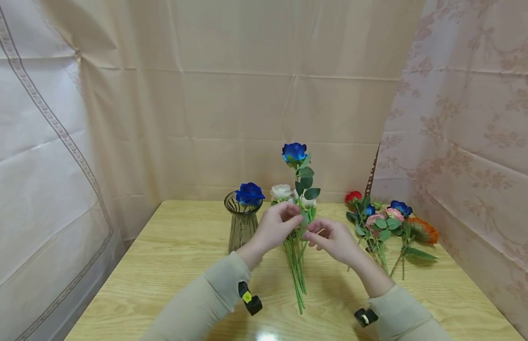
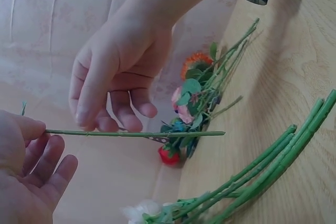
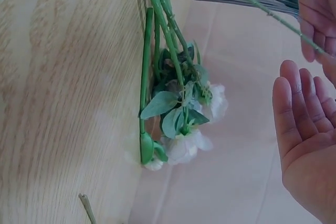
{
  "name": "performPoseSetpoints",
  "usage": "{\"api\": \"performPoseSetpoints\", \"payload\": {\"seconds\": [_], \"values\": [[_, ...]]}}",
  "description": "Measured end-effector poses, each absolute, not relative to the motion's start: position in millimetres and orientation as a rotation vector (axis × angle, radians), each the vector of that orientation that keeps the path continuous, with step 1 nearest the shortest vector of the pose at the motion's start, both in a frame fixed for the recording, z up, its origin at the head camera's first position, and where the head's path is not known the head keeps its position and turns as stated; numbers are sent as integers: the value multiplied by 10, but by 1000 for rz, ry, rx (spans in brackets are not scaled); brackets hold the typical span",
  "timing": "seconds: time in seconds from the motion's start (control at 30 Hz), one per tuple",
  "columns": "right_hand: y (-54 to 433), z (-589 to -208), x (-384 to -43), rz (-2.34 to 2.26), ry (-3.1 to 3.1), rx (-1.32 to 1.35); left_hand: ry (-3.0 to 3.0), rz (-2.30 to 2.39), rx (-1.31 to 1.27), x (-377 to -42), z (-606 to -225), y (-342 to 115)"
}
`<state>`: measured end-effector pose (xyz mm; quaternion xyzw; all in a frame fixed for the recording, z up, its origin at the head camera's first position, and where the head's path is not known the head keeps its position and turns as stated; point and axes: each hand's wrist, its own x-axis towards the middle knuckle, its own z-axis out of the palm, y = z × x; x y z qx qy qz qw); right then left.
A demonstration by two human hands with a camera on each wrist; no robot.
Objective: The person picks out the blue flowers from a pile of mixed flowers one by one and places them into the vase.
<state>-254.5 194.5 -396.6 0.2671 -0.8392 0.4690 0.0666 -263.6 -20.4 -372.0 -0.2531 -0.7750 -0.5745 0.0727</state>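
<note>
A blue rose with green leaves stands upright in the air, its thin stem pinched between the thumb and fingers of my left hand. My right hand is beside that stem with loosely bent fingers, its fingertips right by the stem in the left wrist view. The palm of the right hand faces the stem in the right wrist view, with nothing held in it. To the left, a ribbed smoky glass vase has another blue rose in it. White roses lie on the table behind my hands.
On the right of the wooden table lies a bunch with a red flower, pink flowers, blue roses and an orange flower. Cloth curtains enclose the back and sides.
</note>
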Motion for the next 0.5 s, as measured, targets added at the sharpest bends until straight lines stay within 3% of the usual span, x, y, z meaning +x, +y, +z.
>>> {"api": "performPoseSetpoints", "payload": {"seconds": [0.5], "values": [[1953, -3911, -2555, 1522, -2426, 768, -2218, -1682, -881, -2526, -3540, -329]]}}
